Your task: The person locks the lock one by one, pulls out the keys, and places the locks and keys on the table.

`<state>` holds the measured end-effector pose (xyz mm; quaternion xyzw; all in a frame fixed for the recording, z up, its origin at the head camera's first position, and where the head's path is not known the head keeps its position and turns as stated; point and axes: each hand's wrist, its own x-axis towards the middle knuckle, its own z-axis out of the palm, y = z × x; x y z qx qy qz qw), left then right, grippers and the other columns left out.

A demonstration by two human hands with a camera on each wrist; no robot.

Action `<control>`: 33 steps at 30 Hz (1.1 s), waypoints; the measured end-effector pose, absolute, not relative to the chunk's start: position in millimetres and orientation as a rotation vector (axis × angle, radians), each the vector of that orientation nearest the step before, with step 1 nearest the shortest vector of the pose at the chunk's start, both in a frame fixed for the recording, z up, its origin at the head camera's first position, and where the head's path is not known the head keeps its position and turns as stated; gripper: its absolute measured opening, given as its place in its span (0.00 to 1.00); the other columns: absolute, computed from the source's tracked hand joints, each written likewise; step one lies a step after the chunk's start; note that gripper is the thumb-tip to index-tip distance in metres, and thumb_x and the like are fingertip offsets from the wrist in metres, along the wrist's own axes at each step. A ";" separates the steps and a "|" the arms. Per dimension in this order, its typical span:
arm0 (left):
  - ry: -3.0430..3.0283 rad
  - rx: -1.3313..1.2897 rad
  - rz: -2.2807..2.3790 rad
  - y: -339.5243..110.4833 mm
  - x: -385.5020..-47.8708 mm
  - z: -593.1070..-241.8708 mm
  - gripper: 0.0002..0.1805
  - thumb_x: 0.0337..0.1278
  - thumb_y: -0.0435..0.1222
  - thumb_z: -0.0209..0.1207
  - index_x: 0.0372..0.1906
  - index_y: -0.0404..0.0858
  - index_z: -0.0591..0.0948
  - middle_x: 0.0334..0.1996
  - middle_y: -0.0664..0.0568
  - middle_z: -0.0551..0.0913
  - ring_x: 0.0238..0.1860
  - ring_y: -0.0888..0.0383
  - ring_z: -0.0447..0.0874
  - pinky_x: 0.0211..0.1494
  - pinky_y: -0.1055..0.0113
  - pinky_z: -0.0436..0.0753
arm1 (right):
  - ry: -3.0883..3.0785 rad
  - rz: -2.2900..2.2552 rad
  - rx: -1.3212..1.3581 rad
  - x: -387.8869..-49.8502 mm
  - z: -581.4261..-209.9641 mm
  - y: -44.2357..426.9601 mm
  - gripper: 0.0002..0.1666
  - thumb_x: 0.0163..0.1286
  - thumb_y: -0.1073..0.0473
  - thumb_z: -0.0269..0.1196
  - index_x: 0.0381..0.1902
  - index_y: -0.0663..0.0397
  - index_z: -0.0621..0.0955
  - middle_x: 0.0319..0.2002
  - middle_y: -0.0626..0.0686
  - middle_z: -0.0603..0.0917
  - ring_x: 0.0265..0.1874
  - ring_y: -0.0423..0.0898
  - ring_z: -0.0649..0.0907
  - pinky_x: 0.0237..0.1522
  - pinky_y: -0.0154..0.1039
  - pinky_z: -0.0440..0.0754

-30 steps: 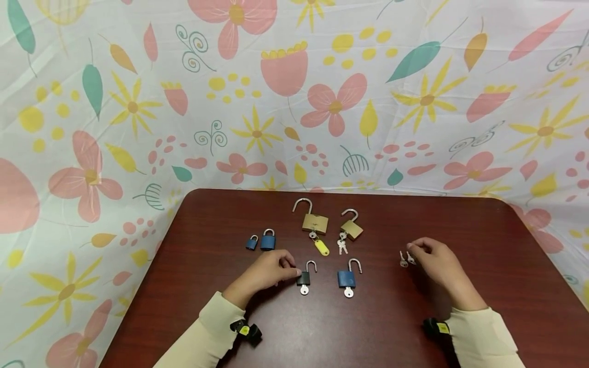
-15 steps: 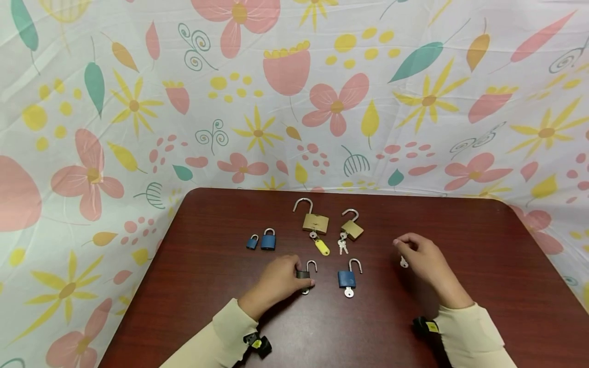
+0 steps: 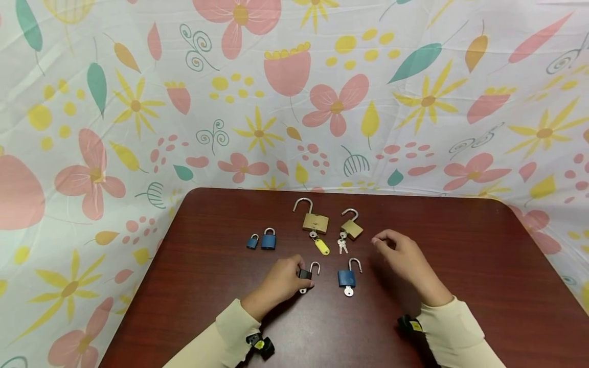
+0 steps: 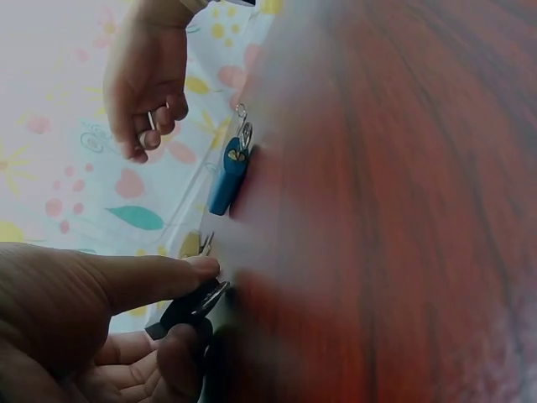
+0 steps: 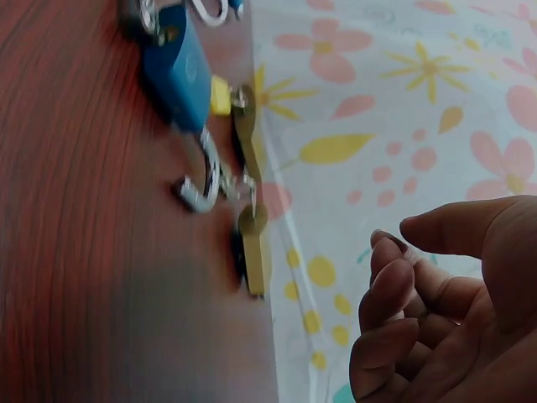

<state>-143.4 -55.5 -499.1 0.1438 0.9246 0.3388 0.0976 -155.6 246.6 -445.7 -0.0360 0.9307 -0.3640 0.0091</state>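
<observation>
My left hand (image 3: 278, 281) pinches a small black padlock (image 3: 304, 275) between thumb and fingers. Its shackle stands unlatched, and a key (image 3: 302, 291) sticks out of its bottom; the left wrist view has this padlock (image 4: 186, 309) partly covered by the fingers. To the right on the table lies a blue padlock (image 3: 346, 278), also unlatched, with a key (image 3: 348, 291) in it. My right hand (image 3: 411, 263) hovers right of that blue padlock, its fingers loosely bent. In the right wrist view, thumb and index tip of the hand (image 5: 453, 294) nearly meet, and nothing shows between them.
Behind, an unlatched large brass padlock (image 3: 315, 223) bears a yellow tag (image 3: 322, 247), beside a smaller brass padlock (image 3: 352, 229) with keys (image 3: 342, 246). Two closed blue padlocks, one larger (image 3: 268, 241) and one tiny (image 3: 252, 242), lie left. A flowered curtain (image 3: 294, 102) backs the table (image 3: 184, 286).
My left hand has moved right, closed round the black padlock and shifted it slightly. My right hand has moved left from the two loose keys, which no longer show in the head view.
</observation>
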 end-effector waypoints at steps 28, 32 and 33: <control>2.567 0.400 1.466 -22.9 -160.7 -465.1 0.08 0.54 0.41 0.73 0.36 0.45 0.86 0.27 0.59 0.80 0.26 0.66 0.73 0.30 0.73 0.73 | 2.673 -1.360 -0.402 -153.9 -428.3 182.2 0.12 0.76 0.54 0.60 0.54 0.48 0.81 0.34 0.54 0.85 0.27 0.53 0.83 0.24 0.37 0.77; 2.556 0.421 1.523 -17.2 -162.4 -459.2 0.09 0.54 0.42 0.73 0.35 0.45 0.86 0.27 0.59 0.78 0.26 0.66 0.72 0.29 0.74 0.71 | 2.659 -1.427 -0.373 -156.9 -426.6 181.9 0.11 0.76 0.55 0.59 0.54 0.47 0.81 0.36 0.57 0.85 0.29 0.52 0.84 0.25 0.38 0.80; 2.550 0.427 1.536 -16.1 -162.7 -457.5 0.09 0.54 0.43 0.73 0.35 0.45 0.86 0.27 0.59 0.78 0.26 0.66 0.71 0.29 0.74 0.71 | 2.651 -1.448 -0.371 -157.8 -426.5 182.2 0.11 0.77 0.55 0.59 0.54 0.48 0.81 0.36 0.58 0.84 0.29 0.51 0.84 0.26 0.38 0.81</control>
